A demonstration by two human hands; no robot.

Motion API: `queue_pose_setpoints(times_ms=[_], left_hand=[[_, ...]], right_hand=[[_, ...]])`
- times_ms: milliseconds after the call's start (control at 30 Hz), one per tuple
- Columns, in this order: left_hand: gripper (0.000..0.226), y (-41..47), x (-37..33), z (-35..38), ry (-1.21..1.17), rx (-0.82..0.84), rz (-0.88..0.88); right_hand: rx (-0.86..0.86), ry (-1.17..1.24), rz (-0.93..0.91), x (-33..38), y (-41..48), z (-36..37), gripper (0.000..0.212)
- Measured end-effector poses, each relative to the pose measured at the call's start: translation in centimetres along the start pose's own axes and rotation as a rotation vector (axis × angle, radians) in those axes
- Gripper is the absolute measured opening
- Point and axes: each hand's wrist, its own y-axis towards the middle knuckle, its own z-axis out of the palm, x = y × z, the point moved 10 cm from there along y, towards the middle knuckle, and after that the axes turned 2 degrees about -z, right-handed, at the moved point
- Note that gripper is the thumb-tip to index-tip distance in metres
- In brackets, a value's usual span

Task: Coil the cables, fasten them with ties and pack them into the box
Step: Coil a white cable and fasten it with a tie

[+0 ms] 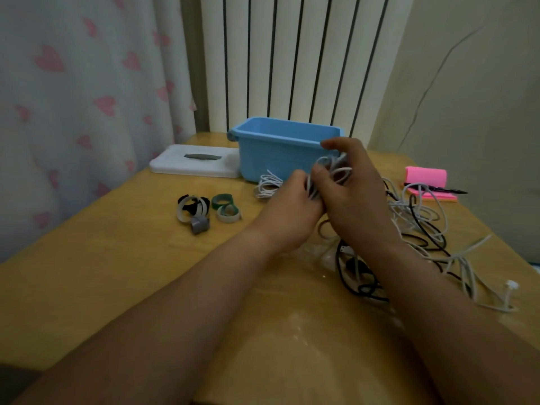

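On the wooden table (117,273), a tangle of black and white cables (423,229) sprawls to the right, partly hidden under the right forearm. Both hands meet above it: the left hand (292,206) pinches and the right hand (356,194) curls round a white cable coil (336,168), its loops mostly covered by fingers. Loose ties (204,211) lie left. Beyond stands the blue box (271,159), its inside out of sight.

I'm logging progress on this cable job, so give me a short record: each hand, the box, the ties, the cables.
left hand: grips white cable coil
right hand: holds same coil
blue box: open, behind hands
white lid: flat, left of box
ties: loose cluster left of hands
small white bundle: lies beside box
cable tangle: black and white, uncoiled, right side
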Motion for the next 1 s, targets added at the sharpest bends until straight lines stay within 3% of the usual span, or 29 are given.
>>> queue_pose_setpoints(times_ms=[100, 333, 400, 467, 533, 600, 700, 800, 867, 1000], left_hand=[[0.011, -0.8, -0.7, -0.9, 0.098, -0.131, 0.075], [0.014, -1.5, -1.5, -1.6, 0.334, -0.148, 0.173], [0.02, -1.5, -0.6, -2.4, 0.268, -0.154, 0.15], [0.029, -2.1, 0.2, -3.5, 0.2, -0.156, 0.135], [0.043, -2.8, 0.8, -6.0, 0.141, -0.191, 0.1], [0.059, -2.9, 2.2, -10.4, 0.038, -0.289, 0.013], [0.044, -2.0, 6.5, -17.3, -0.328, -0.428, -0.096], [0.034, -2.2, 10.6, -20.8, -0.676, -0.605, -0.135], [0.029, -2.4, 11.7, -21.4, -0.728, -0.66, -0.157], [0.034, -1.8, 11.3, -20.6, -0.647, -0.614, -0.131]], right_hand=[[-0.025, -0.107, -0.025, 0.6, -0.2, -0.1, 0.026], [0.107, -0.23, -0.007, 2.9, 1.7, 1.2, 0.015], [0.162, -0.231, 0.014, 3.4, 1.9, 2.1, 0.019], [0.263, -0.175, 0.069, 3.6, 1.4, 3.7, 0.036], [0.374, -0.013, 0.152, 3.6, 0.4, 5.7, 0.059], [0.418, 0.124, 0.248, 3.3, -0.1, 7.3, 0.067], [0.424, 0.02, 0.289, 1.9, 0.8, 9.4, 0.041], [0.524, -0.192, 0.217, 0.6, 2.4, 12.6, 0.017], [0.62, -0.293, 0.15, 0.4, 3.1, 15.3, 0.017], [0.866, -0.488, 0.108, -0.3, 3.1, 21.1, 0.017]])
